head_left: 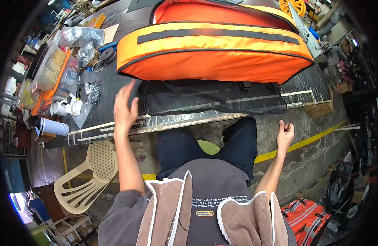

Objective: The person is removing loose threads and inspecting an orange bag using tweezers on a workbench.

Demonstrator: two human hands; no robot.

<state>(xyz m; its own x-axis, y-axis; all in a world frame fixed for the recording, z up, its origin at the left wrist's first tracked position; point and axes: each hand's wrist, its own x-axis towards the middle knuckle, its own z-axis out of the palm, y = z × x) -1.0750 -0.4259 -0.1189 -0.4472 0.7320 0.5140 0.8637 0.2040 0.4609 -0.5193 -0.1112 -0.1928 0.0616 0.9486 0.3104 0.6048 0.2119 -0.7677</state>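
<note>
A long orange bag (213, 65) with yellow-orange sides, black piping and a black webbing strip lies across the table, its flap raised at the far side. From under its near edge a black mesh panel (213, 97) spreads toward the table's front edge. My left hand (125, 107) is raised with fingers stretched out, near the left end of the mesh panel and apart from the bag. Off the table's front edge at the right, my right hand (285, 134) has its fingers curled together. Something small and dark may be in it; I cannot make out what.
On the table's left are a clear plastic bin (51, 67), plastic bags, a black roll (108, 55), a screwdriver (78, 88) and a white cylindrical bottle (52, 126). A beige plastic chair (99, 164) stands at the left. Orange reflective vests (306, 219) lie at lower right.
</note>
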